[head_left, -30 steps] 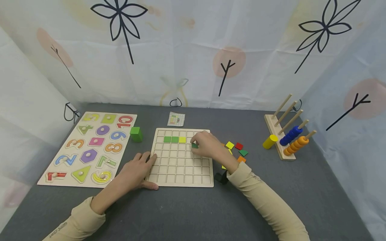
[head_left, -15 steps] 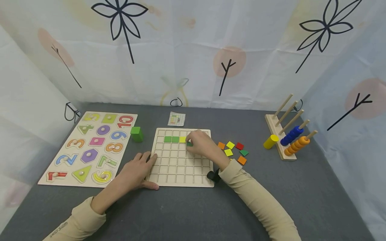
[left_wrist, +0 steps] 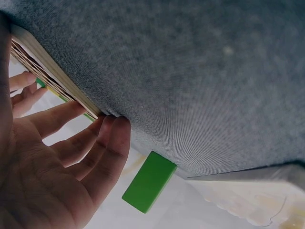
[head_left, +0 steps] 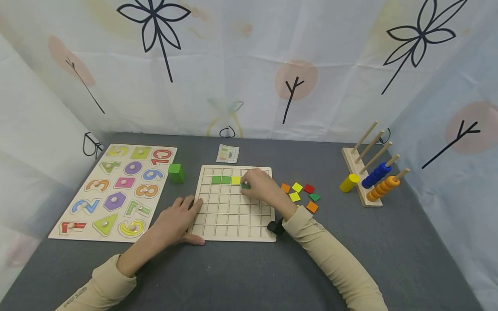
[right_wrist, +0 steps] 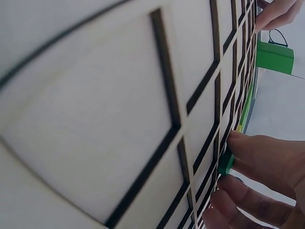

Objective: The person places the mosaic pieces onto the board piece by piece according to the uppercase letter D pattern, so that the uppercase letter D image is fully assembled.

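Observation:
A pale wooden grid board (head_left: pixel 229 216) lies on the grey table. In its upper rows sit two light green square tiles (head_left: pixel 221 180) and a yellow tile (head_left: pixel 235 180). My right hand (head_left: pixel 258 185) pinches a dark green tile (head_left: pixel 245 186) at the board, just right of and below the yellow one; the right wrist view shows this tile (right_wrist: pixel 226 162) between thumb and fingers. On the board's left edge rests my left hand (head_left: pixel 177 220), its fingers (left_wrist: pixel 114 138) straight and touching the rim, thumb near the front left corner.
Loose coloured tiles (head_left: pixel 295 197) lie right of the board. A number puzzle board (head_left: pixel 116 190) and a green block (head_left: pixel 176 173) are on the left. Behind lies a pattern card (head_left: pixel 227 153). A peg stacker (head_left: pixel 362 177) with beads and a yellow cylinder (head_left: pixel 349 183) stand at right.
My right hand has moved left over the board with the dark green tile, then stayed almost still near the yellow tile. The left hand has not moved.

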Motion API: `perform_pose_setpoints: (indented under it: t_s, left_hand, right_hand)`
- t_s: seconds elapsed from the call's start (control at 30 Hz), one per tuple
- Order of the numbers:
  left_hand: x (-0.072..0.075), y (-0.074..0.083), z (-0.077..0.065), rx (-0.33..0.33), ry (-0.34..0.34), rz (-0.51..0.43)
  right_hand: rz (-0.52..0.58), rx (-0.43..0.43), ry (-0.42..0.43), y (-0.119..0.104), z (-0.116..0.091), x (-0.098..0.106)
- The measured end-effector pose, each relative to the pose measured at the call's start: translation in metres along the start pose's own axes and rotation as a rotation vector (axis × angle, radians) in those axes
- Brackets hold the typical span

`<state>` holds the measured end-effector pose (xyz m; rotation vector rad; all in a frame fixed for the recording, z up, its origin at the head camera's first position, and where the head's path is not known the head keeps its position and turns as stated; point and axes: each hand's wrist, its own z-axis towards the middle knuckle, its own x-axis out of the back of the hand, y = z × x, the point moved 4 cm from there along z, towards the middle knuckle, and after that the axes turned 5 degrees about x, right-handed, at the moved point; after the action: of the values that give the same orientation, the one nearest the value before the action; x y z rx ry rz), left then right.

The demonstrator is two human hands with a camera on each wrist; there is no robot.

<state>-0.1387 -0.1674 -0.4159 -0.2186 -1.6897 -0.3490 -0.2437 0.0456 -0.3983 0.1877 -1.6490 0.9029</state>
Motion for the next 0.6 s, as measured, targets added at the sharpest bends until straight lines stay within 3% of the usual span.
perform_pose_setpoints:
  t_s: [0.6]
  left_hand:
    - [0.0013, 0.0011, -0.0009, 0.003, 0.001, 0.001]
  right_hand:
    - [0.016, 0.016, -0.026, -0.0036, -0.0033, -0.0014]
